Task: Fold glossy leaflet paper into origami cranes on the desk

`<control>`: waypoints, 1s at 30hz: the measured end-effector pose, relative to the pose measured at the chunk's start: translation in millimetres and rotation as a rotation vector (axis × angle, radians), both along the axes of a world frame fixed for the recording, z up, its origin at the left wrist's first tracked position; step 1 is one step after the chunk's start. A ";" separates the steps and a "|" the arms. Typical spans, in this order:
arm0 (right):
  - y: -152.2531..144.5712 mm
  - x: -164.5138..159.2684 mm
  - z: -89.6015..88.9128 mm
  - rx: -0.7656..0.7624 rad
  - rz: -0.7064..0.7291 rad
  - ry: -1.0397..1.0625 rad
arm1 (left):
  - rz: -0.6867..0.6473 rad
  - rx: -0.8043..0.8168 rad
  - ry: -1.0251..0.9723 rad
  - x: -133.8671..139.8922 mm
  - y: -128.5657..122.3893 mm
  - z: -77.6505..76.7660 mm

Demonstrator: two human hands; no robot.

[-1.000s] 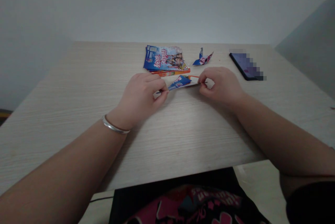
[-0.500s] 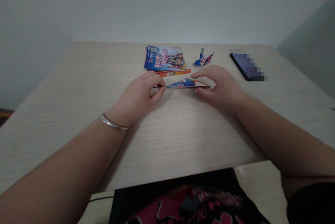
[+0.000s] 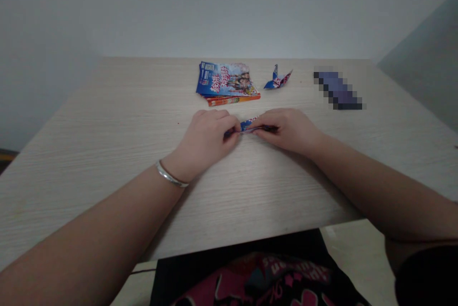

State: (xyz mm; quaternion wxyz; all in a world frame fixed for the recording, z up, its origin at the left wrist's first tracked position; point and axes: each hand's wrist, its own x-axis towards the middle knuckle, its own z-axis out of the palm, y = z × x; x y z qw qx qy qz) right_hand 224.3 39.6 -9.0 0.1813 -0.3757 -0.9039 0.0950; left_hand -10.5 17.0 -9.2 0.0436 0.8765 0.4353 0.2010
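Note:
Between my two hands is a folded piece of printed paper (image 3: 246, 125), mostly blue with some white and red. My left hand (image 3: 213, 134), with a silver bangle at the wrist, pinches its left end. On the right end, my right hand (image 3: 286, 127) grips the paper between thumb and fingers. Both hands rest low over the table, close together, and cover much of the paper. Beyond them stands a folded paper crane (image 3: 278, 80) in similar blue and red print.
A stack of printed leaflets (image 3: 227, 79) lies behind my left hand, with an orange pen-like stick (image 3: 234, 100) along its front edge. To the far right is a dark phone (image 3: 338, 90), partly pixelated. The pale wooden table (image 3: 107, 106) meets a wall at its back.
Both hands have come nearer to me and closer together with the paper. My right hand, earlier spread around the paper's right end, has closed on it.

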 end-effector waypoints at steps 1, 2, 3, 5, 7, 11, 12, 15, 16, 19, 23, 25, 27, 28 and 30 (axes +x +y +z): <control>-0.7 -1.3 -0.1 0.005 0.013 -0.004 | -0.009 -0.025 -0.024 0.4 -0.4 -0.2; -1.3 -2.0 -0.2 0.013 0.024 -0.014 | -0.021 -0.049 -0.037 0.3 -0.3 -0.4; -1.8 -2.1 -0.2 0.024 0.029 -0.023 | -0.028 -0.065 -0.038 0.0 0.0 -0.5; -2.1 -1.0 -0.3 0.046 0.030 -0.032 | -0.026 -0.064 -0.009 -1.0 1.2 -0.6; -1.6 1.2 -0.7 0.054 0.045 -0.028 | -0.018 -0.037 0.045 -1.7 2.6 -0.4; 0.7 6.1 -2.4 0.045 0.088 -0.012 | -0.027 0.024 0.163 -2.1 5.0 0.0; 1.3 7.4 -2.9 0.044 0.090 -0.007 | -0.027 0.038 0.190 -2.6 5.7 0.2; 2.7 11.8 -3.4 0.042 0.086 0.010 | -0.024 0.059 0.249 -5.6 7.8 1.1; 3.1 13.6 -3.1 0.039 0.086 0.016 | -0.023 0.060 0.263 -6.9 8.4 1.6; 4.7 19.1 -0.6 0.006 0.085 0.027 | -0.027 0.057 0.298 -10.6 10.0 3.7; 8.6 28.0 2.9 -0.053 0.089 0.037 | -0.019 0.040 0.339 -14.3 11.8 5.3; 11.5 34.0 3.1 -0.063 0.097 0.061 | -0.003 0.034 0.368 -16.8 13.1 4.9; 14.4 40.3 2.4 -0.064 0.085 0.097 | 0.012 0.038 0.389 -19.6 14.4 4.5; 15.7 43.0 2.0 -0.064 0.071 0.116 | 0.020 0.042 0.391 -20.7 14.7 4.6; 17.1 46.0 1.4 -0.069 0.038 0.136 | 0.051 0.052 0.360 -21.5 14.4 5.5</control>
